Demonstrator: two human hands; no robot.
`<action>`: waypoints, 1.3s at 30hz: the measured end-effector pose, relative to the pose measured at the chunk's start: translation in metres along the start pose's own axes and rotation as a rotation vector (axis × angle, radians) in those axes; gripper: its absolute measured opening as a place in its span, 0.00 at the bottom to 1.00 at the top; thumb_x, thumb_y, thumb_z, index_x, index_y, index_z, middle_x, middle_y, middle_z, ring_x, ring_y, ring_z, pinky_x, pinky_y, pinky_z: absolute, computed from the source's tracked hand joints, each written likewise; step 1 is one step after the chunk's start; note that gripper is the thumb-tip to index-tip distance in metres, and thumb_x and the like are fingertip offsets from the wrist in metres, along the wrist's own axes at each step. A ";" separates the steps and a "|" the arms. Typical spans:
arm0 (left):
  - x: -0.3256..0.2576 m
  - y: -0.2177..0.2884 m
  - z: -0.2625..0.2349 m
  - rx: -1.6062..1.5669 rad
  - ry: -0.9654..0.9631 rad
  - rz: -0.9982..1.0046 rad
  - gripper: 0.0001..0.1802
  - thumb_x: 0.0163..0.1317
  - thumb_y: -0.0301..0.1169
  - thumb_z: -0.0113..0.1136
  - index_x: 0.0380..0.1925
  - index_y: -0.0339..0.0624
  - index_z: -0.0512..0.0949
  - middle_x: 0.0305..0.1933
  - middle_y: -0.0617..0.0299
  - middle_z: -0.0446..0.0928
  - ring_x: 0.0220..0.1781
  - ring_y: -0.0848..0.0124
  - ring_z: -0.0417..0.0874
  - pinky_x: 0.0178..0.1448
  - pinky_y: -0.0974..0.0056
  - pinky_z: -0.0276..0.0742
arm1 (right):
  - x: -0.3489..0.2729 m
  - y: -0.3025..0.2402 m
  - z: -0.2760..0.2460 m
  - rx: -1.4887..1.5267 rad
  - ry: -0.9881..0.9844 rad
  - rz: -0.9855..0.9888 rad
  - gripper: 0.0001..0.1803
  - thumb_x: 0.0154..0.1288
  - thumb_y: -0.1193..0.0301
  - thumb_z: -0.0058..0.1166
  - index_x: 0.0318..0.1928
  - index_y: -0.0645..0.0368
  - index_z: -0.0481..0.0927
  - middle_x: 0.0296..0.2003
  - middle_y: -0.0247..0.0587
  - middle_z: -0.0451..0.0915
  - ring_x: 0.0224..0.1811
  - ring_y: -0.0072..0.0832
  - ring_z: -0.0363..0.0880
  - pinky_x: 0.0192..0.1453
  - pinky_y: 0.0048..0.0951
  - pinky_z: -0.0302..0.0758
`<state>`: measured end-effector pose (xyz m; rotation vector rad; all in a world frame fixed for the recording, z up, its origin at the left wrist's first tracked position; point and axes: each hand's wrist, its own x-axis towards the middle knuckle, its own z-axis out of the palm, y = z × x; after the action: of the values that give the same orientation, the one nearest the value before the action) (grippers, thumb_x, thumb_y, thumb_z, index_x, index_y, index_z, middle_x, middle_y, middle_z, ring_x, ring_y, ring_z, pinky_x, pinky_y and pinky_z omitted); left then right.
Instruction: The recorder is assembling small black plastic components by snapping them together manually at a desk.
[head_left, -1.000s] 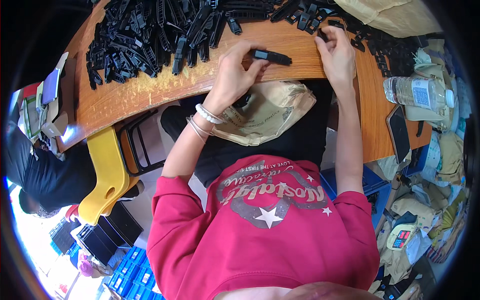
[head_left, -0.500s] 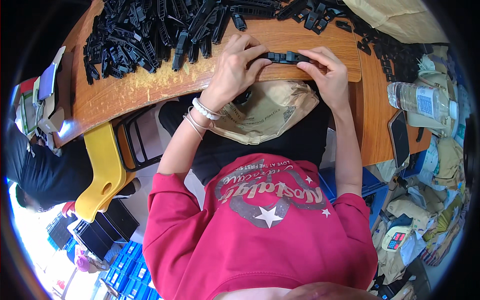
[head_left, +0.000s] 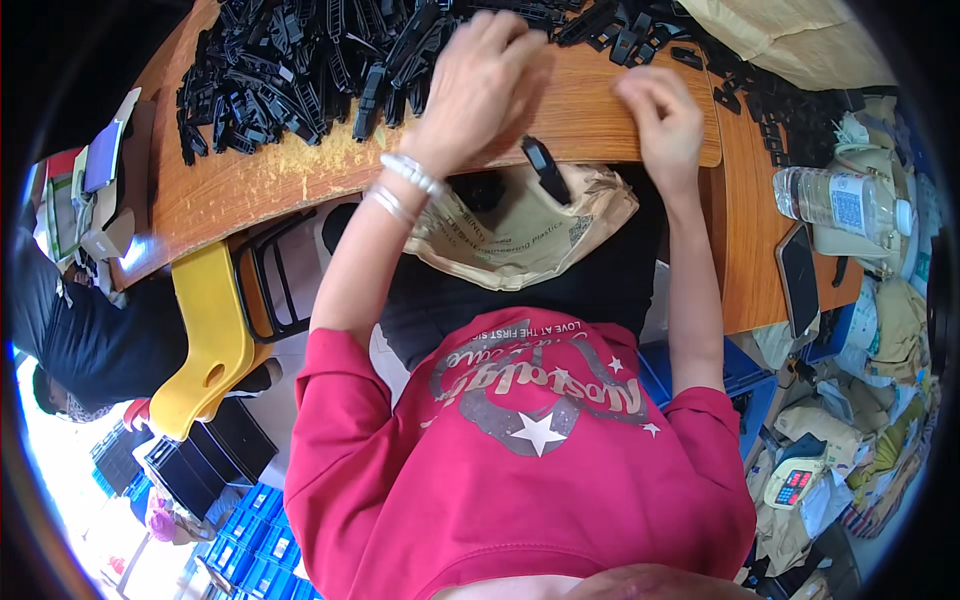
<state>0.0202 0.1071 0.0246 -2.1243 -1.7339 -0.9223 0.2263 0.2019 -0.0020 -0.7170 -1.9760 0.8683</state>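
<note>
Near the top middle of the frame, the left hand (head_left: 487, 85) lies over the wooden table (head_left: 300, 180). Its fingers are bent down and spread a little toward the big pile of black plastic parts (head_left: 300, 70) in the upper left. I cannot tell if it has hold of anything, because the back of the hand hides the fingertips.

The right hand (head_left: 660, 120) is at the top, right of the middle, by the table edge. Its fingers are curled in close together. I cannot see a part in them.

One long black plastic piece (head_left: 545, 170) is just under the table edge, between the two hands. It sticks up, tilted, at the mouth of the tan paper bag (head_left: 520, 235) that sits on the lap. No hand touches it.

What could go wrong? The piece leans near the rim of the bag, so it could tip out and drop to the floor. The bag looks soft and floppy, so a knee bump could spill it. More parts (head_left: 760, 95) lie near the table edge at the upper right, and a sweeping arm could knock them off. A clear water bottle (head_left: 840, 200) at the right could roll too.
</note>
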 end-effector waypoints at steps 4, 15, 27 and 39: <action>0.039 0.003 -0.005 0.256 -0.268 0.028 0.10 0.55 0.28 0.60 0.34 0.34 0.73 0.34 0.51 0.69 0.42 0.56 0.73 0.43 0.58 0.73 | 0.023 0.021 -0.001 -0.534 0.112 0.025 0.20 0.59 0.62 0.66 0.46 0.61 0.81 0.38 0.44 0.77 0.40 0.40 0.79 0.43 0.39 0.75; -0.011 0.028 0.013 -0.027 -0.108 0.043 0.09 0.52 0.28 0.62 0.33 0.42 0.73 0.32 0.60 0.71 0.34 0.62 0.77 0.31 0.62 0.75 | 0.008 -0.007 -0.004 0.050 0.026 0.312 0.11 0.62 0.76 0.60 0.45 0.65 0.80 0.38 0.43 0.80 0.39 0.27 0.80 0.44 0.27 0.77; -0.032 0.021 0.007 -0.247 -0.047 -0.308 0.14 0.54 0.32 0.70 0.37 0.35 0.82 0.38 0.57 0.78 0.33 0.60 0.81 0.37 0.62 0.78 | -0.010 -0.003 -0.018 -0.397 -0.096 -0.117 0.12 0.58 0.75 0.64 0.43 0.67 0.82 0.36 0.40 0.80 0.37 0.27 0.78 0.43 0.28 0.75; -0.030 0.015 0.007 -0.367 -0.103 -0.206 0.13 0.52 0.27 0.68 0.38 0.33 0.83 0.38 0.56 0.77 0.40 0.59 0.79 0.45 0.61 0.76 | 0.000 -0.007 0.001 0.125 -0.360 0.035 0.11 0.58 0.77 0.63 0.43 0.66 0.84 0.35 0.36 0.78 0.36 0.24 0.74 0.41 0.24 0.71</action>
<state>0.0341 0.0836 0.0039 -2.2747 -1.9934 -1.2958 0.2244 0.1976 0.0037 -0.5533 -2.2023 1.1976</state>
